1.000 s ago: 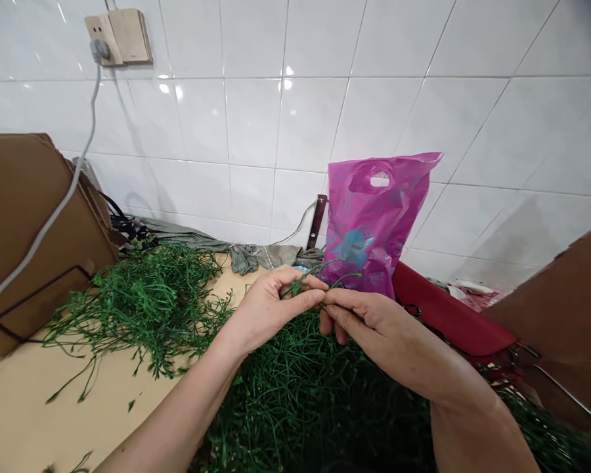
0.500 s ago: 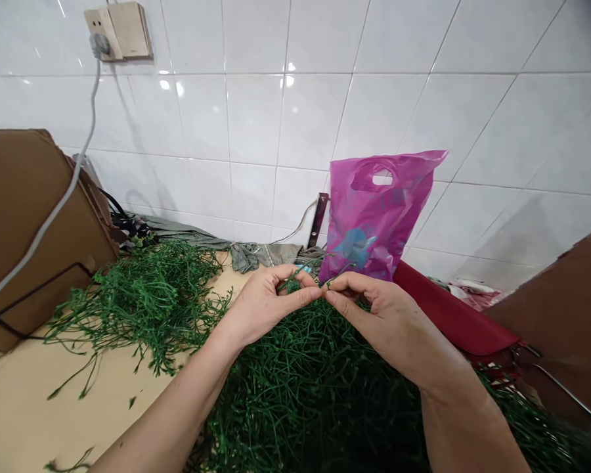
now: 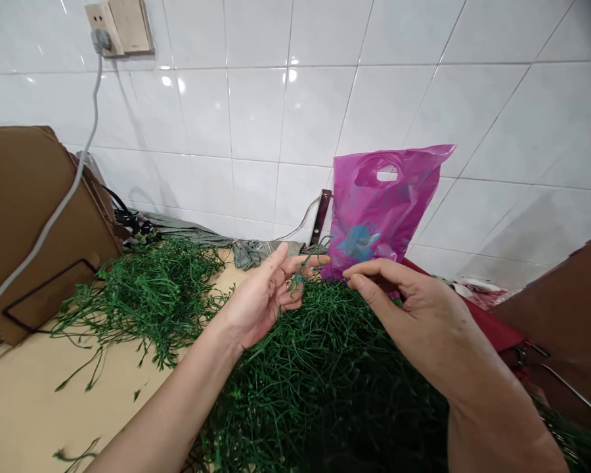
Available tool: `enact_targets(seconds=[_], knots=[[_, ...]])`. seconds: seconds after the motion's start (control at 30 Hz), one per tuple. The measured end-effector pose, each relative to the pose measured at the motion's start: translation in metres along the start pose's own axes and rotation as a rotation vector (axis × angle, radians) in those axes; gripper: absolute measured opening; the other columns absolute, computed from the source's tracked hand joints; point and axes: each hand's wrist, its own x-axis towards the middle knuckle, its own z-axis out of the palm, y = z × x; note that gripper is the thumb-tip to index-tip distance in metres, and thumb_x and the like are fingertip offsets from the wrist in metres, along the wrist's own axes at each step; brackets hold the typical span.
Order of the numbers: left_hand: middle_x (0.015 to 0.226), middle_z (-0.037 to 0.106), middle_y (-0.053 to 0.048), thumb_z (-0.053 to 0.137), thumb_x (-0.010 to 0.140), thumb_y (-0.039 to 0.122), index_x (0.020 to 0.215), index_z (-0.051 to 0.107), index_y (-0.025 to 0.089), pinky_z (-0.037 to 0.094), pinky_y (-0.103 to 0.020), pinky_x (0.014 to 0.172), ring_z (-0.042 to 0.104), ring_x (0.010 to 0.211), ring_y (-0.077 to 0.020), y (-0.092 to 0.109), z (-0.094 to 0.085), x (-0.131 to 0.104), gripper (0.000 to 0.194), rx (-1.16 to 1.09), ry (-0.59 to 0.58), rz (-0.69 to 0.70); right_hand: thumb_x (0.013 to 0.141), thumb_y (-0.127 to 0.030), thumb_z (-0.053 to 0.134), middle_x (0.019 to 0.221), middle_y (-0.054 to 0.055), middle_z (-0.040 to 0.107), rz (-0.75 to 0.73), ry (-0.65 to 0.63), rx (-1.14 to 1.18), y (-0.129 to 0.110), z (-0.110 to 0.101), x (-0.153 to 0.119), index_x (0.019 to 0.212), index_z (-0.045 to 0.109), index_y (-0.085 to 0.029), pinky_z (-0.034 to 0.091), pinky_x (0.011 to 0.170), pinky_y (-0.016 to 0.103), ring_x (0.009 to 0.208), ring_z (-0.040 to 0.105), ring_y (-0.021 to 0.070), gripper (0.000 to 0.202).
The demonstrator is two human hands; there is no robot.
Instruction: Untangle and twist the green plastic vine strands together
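My left hand (image 3: 261,299) has its palm turned up, the thumb lifted and the index finger stretched out. A thin green artificial plant stem (image 3: 300,270) lies across its fingers, loosely held, the lower fingers partly curled. To its right, my right hand (image 3: 398,289) has thumb and index finger pressed together in a pinch; whatever sits between the tips is too small to make out. Beneath both hands spreads a large heap of green artificial stems (image 3: 295,368), dark with shadow toward the right.
Another pile of green stems (image 3: 157,289) lies left on the tan surface (image 3: 123,420). A purple plastic bag (image 3: 374,203) stands against the tiled wall (image 3: 256,118), near a red bag (image 3: 492,325). Cardboard boxes flank both sides; a grey cord (image 3: 54,223) hangs at left.
The hands have parted: the fingertips met before, and now there is a gap. My left thumb has lifted and its fingers have opened out. My right hand has moved right, still pinched.
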Motion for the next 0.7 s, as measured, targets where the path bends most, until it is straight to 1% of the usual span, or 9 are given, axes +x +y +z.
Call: enact_targets(seconds=[0.1, 0.23, 0.33, 0.4, 0.47, 0.53, 0.57, 0.63, 0.7], knots=[[0.096, 0.066, -0.006, 0.043, 0.095, 0.061, 0.114, 0.077, 0.020, 0.031, -0.028, 0.060, 0.026, 0.058, -0.0109, -0.002, 0.002, -0.002, 0.056, 0.037, -0.013, 0.011, 0.093, -0.034, 0.058, 0.089, 0.002, 0.074, 0.006, -0.049, 0.103, -0.010, 0.012, 0.000, 0.099, 0.072, -0.024, 0.049, 0.070, 0.029, 0.076, 0.064, 0.0179, 0.018], [0.078, 0.062, -0.004, 0.037, 0.096, 0.066, 0.123, 0.074, 0.023, 0.031, -0.029, 0.061, 0.036, 0.063, -0.0149, -0.006, 0.005, -0.004, 0.063, 0.181, 0.021, 0.025, 0.094, -0.037, 0.058, 0.086, 0.002, 0.073, 0.074, -0.150, 0.221, -0.014, 0.027, 0.000, 0.107, 0.069, -0.022, 0.048, 0.071, 0.030, 0.077, 0.063, 0.0171, 0.023], [0.080, 0.063, -0.005, 0.032, 0.096, 0.070, 0.128, 0.070, 0.024, 0.032, -0.030, 0.062, 0.043, 0.071, -0.0174, -0.009, 0.007, -0.004, 0.068, 0.243, 0.004, 0.034, 0.092, -0.033, 0.061, 0.083, 0.003, 0.074, 0.107, -0.243, 0.400, -0.014, 0.037, 0.002, 0.098, 0.067, -0.019, 0.051, 0.075, 0.030, 0.077, 0.067, 0.0165, 0.016], [0.080, 0.063, -0.004, 0.029, 0.096, 0.071, 0.129, 0.069, 0.025, 0.033, -0.029, 0.063, 0.044, 0.072, -0.0168, -0.011, 0.007, -0.004, 0.069, 0.262, -0.015, 0.039, 0.091, -0.028, 0.060, 0.082, 0.003, 0.074, 0.097, -0.290, 0.529, -0.013, 0.042, 0.004, 0.090, 0.066, -0.019, 0.053, 0.078, 0.031, 0.078, 0.069, 0.0164, 0.011], [0.080, 0.063, -0.003, 0.027, 0.096, 0.072, 0.129, 0.069, 0.025, 0.036, -0.030, 0.065, 0.045, 0.071, -0.0166, -0.013, 0.005, -0.004, 0.071, 0.279, -0.023, 0.047, 0.091, -0.027, 0.058, 0.078, 0.003, 0.073, 0.077, -0.317, 0.623, -0.011, 0.044, 0.005, 0.086, 0.064, -0.019, 0.054, 0.078, 0.032, 0.076, 0.069, 0.0166, 0.011], [0.084, 0.066, -0.004, 0.028, 0.095, 0.074, 0.129, 0.069, 0.025, 0.040, -0.031, 0.071, 0.050, 0.076, -0.0176, -0.012, 0.001, -0.003, 0.072, 0.296, -0.023, 0.047, 0.092, -0.028, 0.058, 0.074, 0.002, 0.071, 0.071, -0.289, 0.658, -0.006, 0.044, 0.007, 0.085, 0.064, -0.019, 0.053, 0.076, 0.031, 0.073, 0.067, 0.0162, 0.013], [0.090, 0.068, -0.005, 0.030, 0.095, 0.073, 0.129, 0.069, 0.025, 0.043, -0.033, 0.077, 0.054, 0.082, -0.0189, -0.011, -0.002, -0.003, 0.071, 0.315, -0.018, 0.048, 0.092, -0.029, 0.059, 0.074, 0.001, 0.070, 0.076, -0.248, 0.642, -0.003, 0.042, 0.007, 0.085, 0.063, -0.019, 0.053, 0.074, 0.030, 0.072, 0.066, 0.0155, 0.012], [0.110, 0.071, -0.008, 0.038, 0.095, 0.070, 0.132, 0.068, 0.026, 0.044, -0.038, 0.092, 0.060, 0.100, -0.0224, -0.008, -0.009, -0.002, 0.064, 0.370, -0.011, 0.050, 0.089, -0.031, 0.063, 0.075, 0.000, 0.068, 0.091, -0.138, 0.584, 0.004, 0.036, 0.009, 0.083, 0.064, -0.020, 0.050, 0.070, 0.028, 0.071, 0.063, 0.0143, 0.013], [0.124, 0.069, -0.009, 0.044, 0.096, 0.064, 0.132, 0.067, 0.026, 0.041, -0.042, 0.103, 0.061, 0.113, -0.0248, -0.004, -0.015, -0.002, 0.057, 0.412, -0.054, 0.049, 0.087, -0.033, 0.065, 0.076, 0.000, 0.065, 0.099, -0.021, 0.552, 0.011, 0.028, 0.012, 0.082, 0.064, -0.021, 0.049, 0.069, 0.028, 0.072, 0.061, 0.0140, 0.013]])
